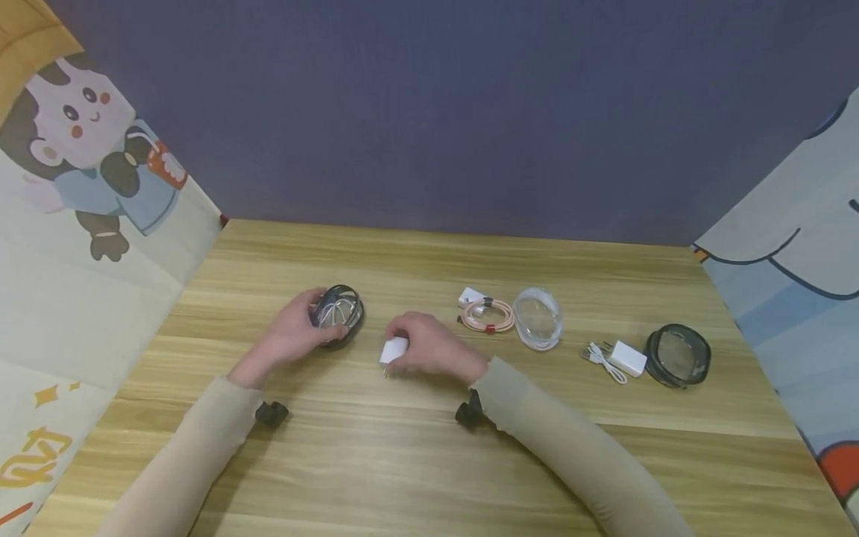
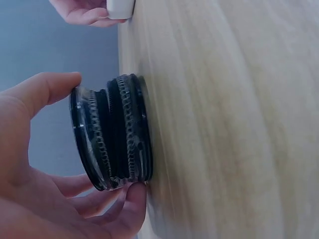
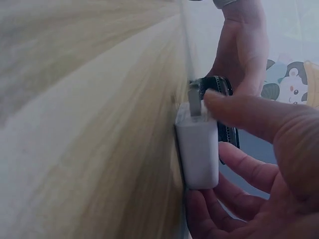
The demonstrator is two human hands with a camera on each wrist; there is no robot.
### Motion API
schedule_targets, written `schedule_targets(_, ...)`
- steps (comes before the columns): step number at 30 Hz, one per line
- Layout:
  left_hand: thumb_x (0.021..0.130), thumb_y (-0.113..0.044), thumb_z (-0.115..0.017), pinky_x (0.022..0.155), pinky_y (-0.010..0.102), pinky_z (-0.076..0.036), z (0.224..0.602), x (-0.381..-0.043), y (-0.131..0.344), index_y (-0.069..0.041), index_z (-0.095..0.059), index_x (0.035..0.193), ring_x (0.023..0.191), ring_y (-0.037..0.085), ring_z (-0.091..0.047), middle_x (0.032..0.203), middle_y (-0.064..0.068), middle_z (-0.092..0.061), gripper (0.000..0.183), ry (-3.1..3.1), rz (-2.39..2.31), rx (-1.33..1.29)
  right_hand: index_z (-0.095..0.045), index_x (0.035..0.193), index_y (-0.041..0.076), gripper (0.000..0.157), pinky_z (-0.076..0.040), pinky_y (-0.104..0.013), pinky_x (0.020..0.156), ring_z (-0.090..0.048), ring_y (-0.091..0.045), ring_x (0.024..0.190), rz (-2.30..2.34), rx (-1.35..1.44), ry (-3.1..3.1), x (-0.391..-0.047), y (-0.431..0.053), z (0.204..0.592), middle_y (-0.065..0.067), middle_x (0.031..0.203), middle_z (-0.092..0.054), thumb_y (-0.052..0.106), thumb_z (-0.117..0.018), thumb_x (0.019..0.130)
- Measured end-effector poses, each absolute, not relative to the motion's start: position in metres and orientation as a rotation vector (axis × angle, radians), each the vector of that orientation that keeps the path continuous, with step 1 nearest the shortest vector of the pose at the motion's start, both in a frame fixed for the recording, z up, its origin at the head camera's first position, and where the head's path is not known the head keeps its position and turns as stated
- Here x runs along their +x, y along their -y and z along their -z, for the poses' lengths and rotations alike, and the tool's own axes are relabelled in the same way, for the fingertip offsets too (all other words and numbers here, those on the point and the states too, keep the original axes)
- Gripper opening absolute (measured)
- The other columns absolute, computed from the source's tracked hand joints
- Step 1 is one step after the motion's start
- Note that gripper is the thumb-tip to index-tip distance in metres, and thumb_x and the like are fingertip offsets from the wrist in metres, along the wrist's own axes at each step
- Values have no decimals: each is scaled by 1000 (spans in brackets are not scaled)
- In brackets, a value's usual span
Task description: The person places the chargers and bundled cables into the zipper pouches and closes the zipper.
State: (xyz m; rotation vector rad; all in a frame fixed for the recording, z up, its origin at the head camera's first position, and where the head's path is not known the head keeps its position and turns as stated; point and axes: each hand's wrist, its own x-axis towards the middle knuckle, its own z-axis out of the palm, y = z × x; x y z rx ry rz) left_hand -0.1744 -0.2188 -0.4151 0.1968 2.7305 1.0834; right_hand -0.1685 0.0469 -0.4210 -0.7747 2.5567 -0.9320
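A round black zip case with a see-through top sits on the table at left of centre, and a white cable shows inside it. My left hand holds this case between thumb and fingers; the left wrist view shows its zips edge-on. To the right, a white plug charger is pinched by my right hand, its metal prongs pointing toward my body. In the right wrist view the thumb lies near the prongs, with the other fingers along the opposite end. The charger is close to the wood surface; contact is unclear.
Right of my hands lie another white charger, a pink coiled cable and a white-rimmed clear round case. Farther right are a white cable, a white charger and a black round case. A dark blue panel stands behind the table.
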Motion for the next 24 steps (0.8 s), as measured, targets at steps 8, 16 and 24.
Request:
schedule_targets(8, 86, -38, -76, 104, 58, -41, 411, -173, 222, 1, -28, 152, 126, 45, -48, 141, 30, -46, 91, -2651, -1195, 138, -68, 117, 13, 45, -50, -25, 80, -59, -13, 94, 921, -743, -2577, -167, -45, 417, 1, 110, -66, 29, -85, 78)
schedule_targets(16, 92, -33, -70, 109, 57, -36, 406, -171, 224, 4, -20, 154, 132, 47, -42, 147, 32, -38, 88, -2572, -1279, 123, -57, 137, 6, 71, -51, -29, 90, -62, -17, 104, 1083, -648, -2621, -173, -39, 419, -8, 126, -65, 31, -86, 77)
schedule_targets(24, 96, -35, -65, 111, 57, -34, 401, -170, 224, 2, -13, 156, 137, 48, -36, 151, 33, -32, 88, -2514, -1332, 118, -66, 128, 7, 56, -51, -24, 77, -58, -14, 91, 1203, -656, -2658, -182, -32, 419, -4, 110, -66, 26, -85, 78)
